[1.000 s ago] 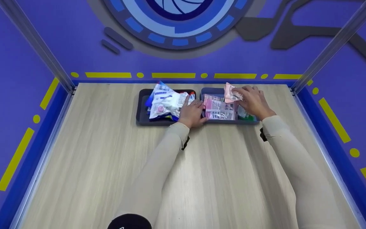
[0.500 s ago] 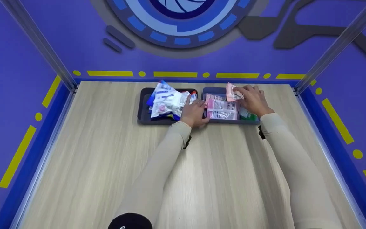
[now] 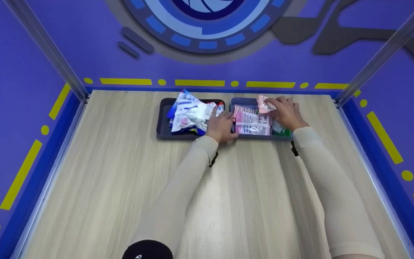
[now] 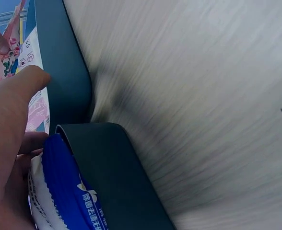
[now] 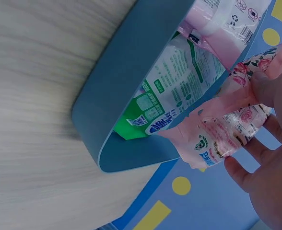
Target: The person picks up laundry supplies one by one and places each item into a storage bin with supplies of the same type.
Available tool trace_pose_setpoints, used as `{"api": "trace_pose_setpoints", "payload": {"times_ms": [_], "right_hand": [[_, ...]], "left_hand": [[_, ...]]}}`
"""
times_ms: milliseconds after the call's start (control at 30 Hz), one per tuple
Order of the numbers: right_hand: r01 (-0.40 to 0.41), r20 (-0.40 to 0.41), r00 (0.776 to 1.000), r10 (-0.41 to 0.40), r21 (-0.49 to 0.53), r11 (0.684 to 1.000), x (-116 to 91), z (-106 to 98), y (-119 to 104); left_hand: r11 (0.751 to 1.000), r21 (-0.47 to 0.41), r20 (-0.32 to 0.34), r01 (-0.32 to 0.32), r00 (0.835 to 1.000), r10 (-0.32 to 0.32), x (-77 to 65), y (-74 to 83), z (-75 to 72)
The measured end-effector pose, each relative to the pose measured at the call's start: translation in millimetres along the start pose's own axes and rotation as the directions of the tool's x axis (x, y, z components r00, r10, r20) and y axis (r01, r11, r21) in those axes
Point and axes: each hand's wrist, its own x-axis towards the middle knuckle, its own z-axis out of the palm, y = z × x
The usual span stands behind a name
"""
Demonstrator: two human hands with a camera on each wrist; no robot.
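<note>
My right hand (image 3: 289,113) pinches a small pink rose-printed packet (image 5: 222,127) between thumb and fingers, over the back of the right-hand grey tray (image 5: 126,72). Under it in that tray lie a pink-and-white packet (image 3: 253,123) and a green-and-white packet (image 5: 172,91). My left hand (image 3: 222,127) rests where the two trays meet, its thumb reaching over the right tray's edge in the left wrist view. Its other fingers lie beside a white-and-blue packet (image 3: 192,116) in the left-hand dark tray (image 3: 164,131), partly hidden behind the hand.
Both trays stand side by side near the back edge of a wood-grain table (image 3: 128,172). A purple panel (image 3: 207,68) with yellow dashes rises behind them, and side panels flank the table. Another blue packet (image 4: 74,187) sits against the left tray's wall.
The pink packet in my right hand has tipped and now looks shorter and more crumpled. My left hand stays at the trays' meeting edges; the whole head view has shifted slightly.
</note>
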Motion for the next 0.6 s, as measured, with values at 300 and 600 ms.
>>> {"api": "trace_pose_setpoints", "payload": {"times_ms": [300,600], "right_hand": [[-0.041,0.036,0.998,0.041,-0.007,0.999,2.8,3.2,-1.6],[-0.021,0.033,0.999,0.021,-0.015,1.0,5.6,7.8,-0.7]], "left_hand": [[1.0,-0.019,0.018,0.001,1.0,-0.001,-3.1,1.7,-2.6],[1.0,-0.011,0.008,0.006,1.0,-0.006,-3.9,0.4,-3.8]]}}
